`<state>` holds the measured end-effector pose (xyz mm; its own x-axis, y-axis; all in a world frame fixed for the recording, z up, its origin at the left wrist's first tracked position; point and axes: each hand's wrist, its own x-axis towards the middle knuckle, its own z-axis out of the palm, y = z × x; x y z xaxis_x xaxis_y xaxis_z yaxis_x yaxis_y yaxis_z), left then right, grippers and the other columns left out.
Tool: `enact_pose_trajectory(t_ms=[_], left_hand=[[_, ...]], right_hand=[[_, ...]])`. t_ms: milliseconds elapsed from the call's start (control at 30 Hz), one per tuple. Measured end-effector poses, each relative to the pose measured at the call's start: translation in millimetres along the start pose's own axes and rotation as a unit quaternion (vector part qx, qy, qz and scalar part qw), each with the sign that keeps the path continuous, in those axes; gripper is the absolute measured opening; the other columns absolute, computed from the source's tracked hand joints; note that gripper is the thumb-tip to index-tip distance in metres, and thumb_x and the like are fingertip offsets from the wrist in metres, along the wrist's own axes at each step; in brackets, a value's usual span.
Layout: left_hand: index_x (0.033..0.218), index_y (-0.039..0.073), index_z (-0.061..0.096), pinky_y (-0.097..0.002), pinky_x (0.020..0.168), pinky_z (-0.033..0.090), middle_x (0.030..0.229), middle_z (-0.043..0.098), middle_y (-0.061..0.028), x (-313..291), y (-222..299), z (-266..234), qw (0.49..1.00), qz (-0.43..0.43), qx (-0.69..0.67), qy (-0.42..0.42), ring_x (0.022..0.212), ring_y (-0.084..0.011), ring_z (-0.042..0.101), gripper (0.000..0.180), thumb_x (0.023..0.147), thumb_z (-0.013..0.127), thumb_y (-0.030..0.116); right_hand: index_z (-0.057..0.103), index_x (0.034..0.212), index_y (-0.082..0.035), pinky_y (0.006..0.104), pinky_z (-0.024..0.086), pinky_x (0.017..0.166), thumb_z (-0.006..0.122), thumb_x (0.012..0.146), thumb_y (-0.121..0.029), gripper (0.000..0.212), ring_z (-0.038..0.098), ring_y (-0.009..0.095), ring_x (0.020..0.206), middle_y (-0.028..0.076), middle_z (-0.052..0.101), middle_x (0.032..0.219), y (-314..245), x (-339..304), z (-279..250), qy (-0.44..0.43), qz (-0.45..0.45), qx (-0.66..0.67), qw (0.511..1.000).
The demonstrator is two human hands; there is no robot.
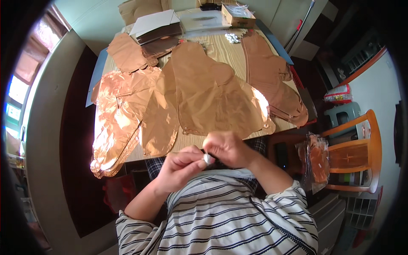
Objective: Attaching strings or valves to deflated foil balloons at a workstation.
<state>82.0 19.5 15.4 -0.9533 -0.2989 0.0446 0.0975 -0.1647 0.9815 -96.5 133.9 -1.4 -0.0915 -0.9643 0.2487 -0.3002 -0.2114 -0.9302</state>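
Observation:
In front of my body, just off the near table edge, my left hand [180, 166] pinches a small white roundish piece [207, 159] between thumb and fingers. My right hand [227, 148] is right beside it with thumb and fingertips pressed together, slightly blurred. Whatever those right fingertips hold is too small to make out. Beyond my hands, a large flat copper-coloured foil piece [208, 93] covers the middle of the table. To its left lies shinier, crumpled foil [123, 110], partly hanging over the near edge.
More stacked copper foil [270, 76] lies at the table's right, and another pile [127, 53] at the far left. Small white round pieces [232, 38] sit near a cardboard box [238, 19]. White sheets [155, 23] are stacked behind. A wooden chair [352, 153] stands right.

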Motion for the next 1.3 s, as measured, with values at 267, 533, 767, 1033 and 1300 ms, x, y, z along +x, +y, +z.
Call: enact_pose_trajectory(t_ms=[267,533,767,1033,1300], left_hand=[[0.102,-0.003,0.07,-0.0234,0.074,0.045,0.093,0.062,-0.0049,-5.1,-16.7,7.5,1.0,-0.018,0.001,0.021,0.083,-0.0107,0.057,0.014,0.094,0.061,0.004],[0.107,-0.002,0.07,-0.0221,0.074,0.043,0.092,0.061,-0.0028,-0.3,-31.8,3.5,0.993,-0.001,-0.015,0.116,0.084,-0.0093,0.053,0.017,0.095,0.06,0.005],[0.106,-0.003,0.068,-0.0224,0.072,0.043,0.091,0.059,-0.0024,-4.9,-27.9,10.3,0.997,-0.034,-0.058,0.033,0.081,-0.0096,0.054,0.015,0.094,0.062,0.004],[0.1,0.001,0.07,-0.0243,0.07,0.042,0.09,0.064,-0.0026,-0.4,-35.3,2.5,0.949,-0.073,-0.292,0.097,0.073,-0.0098,0.052,0.012,0.093,0.06,0.003],[0.1,0.0,0.07,-0.024,0.069,0.043,0.092,0.064,-0.0031,-0.7,-35.3,4.2,0.954,-0.069,-0.27,0.115,0.071,-0.0086,0.05,0.012,0.093,0.061,0.004]], right_hand=[[0.057,0.079,-0.005,0.0325,0.043,0.058,0.059,0.095,-0.016,0.019,0.054,0.024,0.062,0.008,0.052,0.069,-18.9,12.0,-9.0,0.072,-0.099,-0.109,0.986],[0.058,0.083,-0.005,0.0366,0.044,0.055,0.068,0.087,-0.009,0.011,0.054,0.027,0.059,0.009,0.053,0.069,-7.6,-7.9,22.0,0.108,-0.161,-0.176,0.965],[0.059,0.076,-0.005,0.0319,0.044,0.055,0.069,0.087,-0.012,0.016,0.054,0.019,0.058,0.006,0.055,0.067,-6.3,-4.4,-4.1,0.061,-0.069,-0.147,0.985],[0.061,0.081,-0.002,0.0325,0.047,0.058,0.063,0.092,-0.013,0.016,0.059,0.02,0.064,0.007,0.06,0.074,4.2,-31.3,26.6,0.025,-0.009,-0.017,0.999],[0.063,0.101,-0.006,0.033,0.05,0.058,0.075,0.078,-0.008,0.026,0.061,0.023,0.069,0.007,0.059,0.082,-29.9,-22.8,-6.4,0.18,-0.022,-0.208,0.961]])
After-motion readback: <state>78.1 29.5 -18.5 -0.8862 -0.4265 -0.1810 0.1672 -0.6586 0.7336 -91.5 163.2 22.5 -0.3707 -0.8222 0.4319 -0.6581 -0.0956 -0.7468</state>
